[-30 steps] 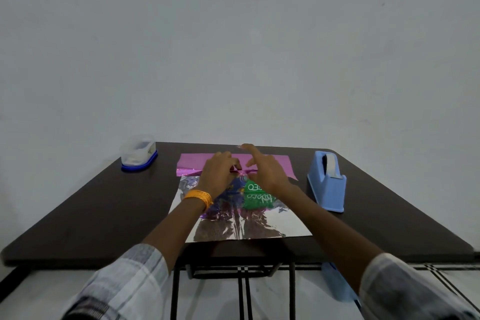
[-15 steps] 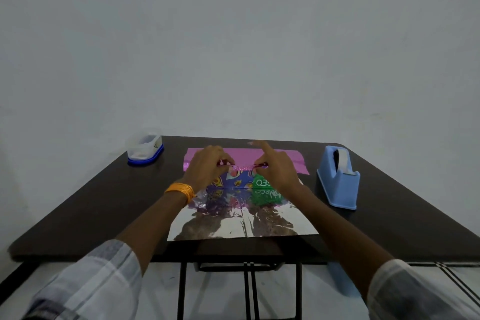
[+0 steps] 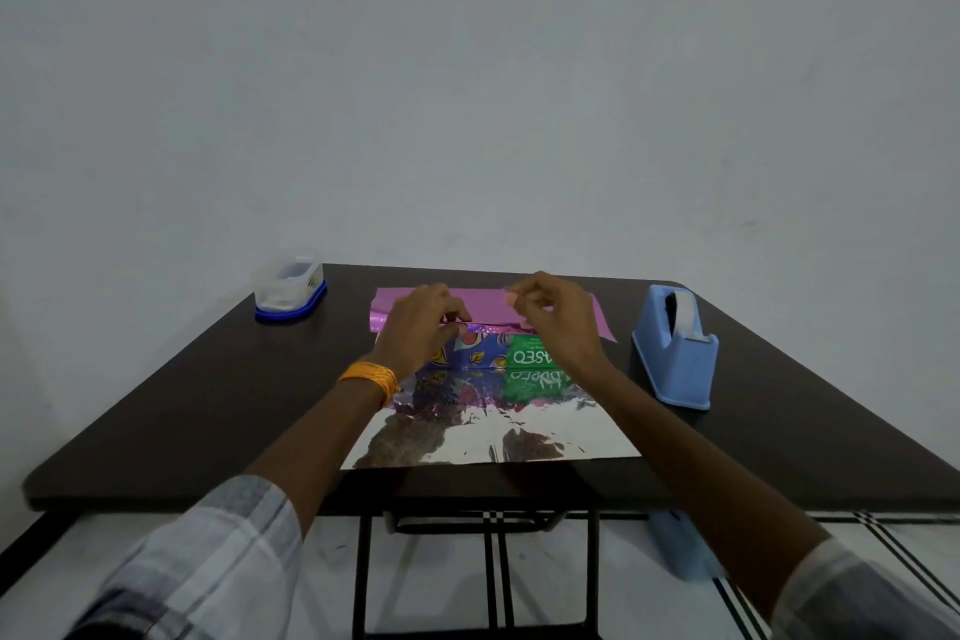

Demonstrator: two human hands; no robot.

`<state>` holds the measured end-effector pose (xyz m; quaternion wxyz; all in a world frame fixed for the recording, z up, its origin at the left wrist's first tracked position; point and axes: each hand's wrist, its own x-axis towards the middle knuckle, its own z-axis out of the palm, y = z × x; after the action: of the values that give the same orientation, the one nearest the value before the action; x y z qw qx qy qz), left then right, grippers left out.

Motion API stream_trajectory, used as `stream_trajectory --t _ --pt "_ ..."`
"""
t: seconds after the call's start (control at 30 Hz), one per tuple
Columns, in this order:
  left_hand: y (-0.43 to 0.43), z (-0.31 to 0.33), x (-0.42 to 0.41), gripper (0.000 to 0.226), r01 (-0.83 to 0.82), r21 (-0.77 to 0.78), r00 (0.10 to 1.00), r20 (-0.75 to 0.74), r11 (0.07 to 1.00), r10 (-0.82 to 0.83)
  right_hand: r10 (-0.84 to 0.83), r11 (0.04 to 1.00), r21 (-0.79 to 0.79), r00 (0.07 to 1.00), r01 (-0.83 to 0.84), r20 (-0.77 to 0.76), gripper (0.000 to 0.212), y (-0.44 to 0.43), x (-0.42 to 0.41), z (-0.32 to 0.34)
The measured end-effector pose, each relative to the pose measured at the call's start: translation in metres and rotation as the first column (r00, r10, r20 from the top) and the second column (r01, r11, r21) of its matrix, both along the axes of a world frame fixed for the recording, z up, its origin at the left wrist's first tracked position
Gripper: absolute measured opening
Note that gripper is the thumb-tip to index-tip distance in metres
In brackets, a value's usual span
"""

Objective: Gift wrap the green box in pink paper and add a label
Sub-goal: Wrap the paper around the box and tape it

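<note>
The green box (image 3: pixel 530 369) lies just under both wrists on the pink paper (image 3: pixel 395 301). The left hand (image 3: pixel 421 322) pinches the paper's folded edge. The right hand (image 3: pixel 556 317) hovers beside it, fingers curled, grip unclear.

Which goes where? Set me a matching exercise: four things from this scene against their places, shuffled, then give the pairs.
Things:
1. tape dispenser
2. clear container
3. green box
4. orange bangle

Places:
A. around the left wrist
B. far left corner of the table
C. right side of the table
D. on the silver side of the wrapping paper

Pairs: 1-C, 2-B, 3-D, 4-A.
</note>
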<state>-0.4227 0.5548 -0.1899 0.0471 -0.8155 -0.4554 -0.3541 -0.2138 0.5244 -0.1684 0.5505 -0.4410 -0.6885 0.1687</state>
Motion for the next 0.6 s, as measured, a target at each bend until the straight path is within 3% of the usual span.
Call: stream_trajectory --t 0.17,0.3,0.37,0.47,0.6 --pt "0.000 0.002 0.001 0.012 -0.015 0.005 1.000 0.003 1.000 0.015 0.097 0.972 -0.204 0.989 -0.119 -0.114 0.001 -0.008 -0.008 -0.007" --pt "-0.001 0.003 0.002 0.013 -0.015 -0.006 1.000 -0.006 1.000 0.015 0.075 0.946 -0.295 0.976 -0.134 -0.203 0.010 -0.011 -0.014 -0.021" --pt "-0.001 0.003 0.002 0.012 -0.010 -0.007 1.000 -0.007 1.000 0.010 0.064 0.936 -0.325 0.973 -0.135 -0.220 0.027 -0.013 -0.017 -0.025" --pt "-0.001 0.002 0.002 0.010 -0.002 -0.004 1.000 -0.002 1.000 0.002 0.044 0.915 -0.384 0.978 -0.121 -0.202 0.073 -0.013 -0.020 -0.031" --pt "0.000 0.001 0.002 0.009 -0.002 0.002 1.000 -0.003 1.000 0.002 0.003 0.938 -0.340 0.979 -0.074 -0.205 0.089 -0.005 -0.021 -0.038"
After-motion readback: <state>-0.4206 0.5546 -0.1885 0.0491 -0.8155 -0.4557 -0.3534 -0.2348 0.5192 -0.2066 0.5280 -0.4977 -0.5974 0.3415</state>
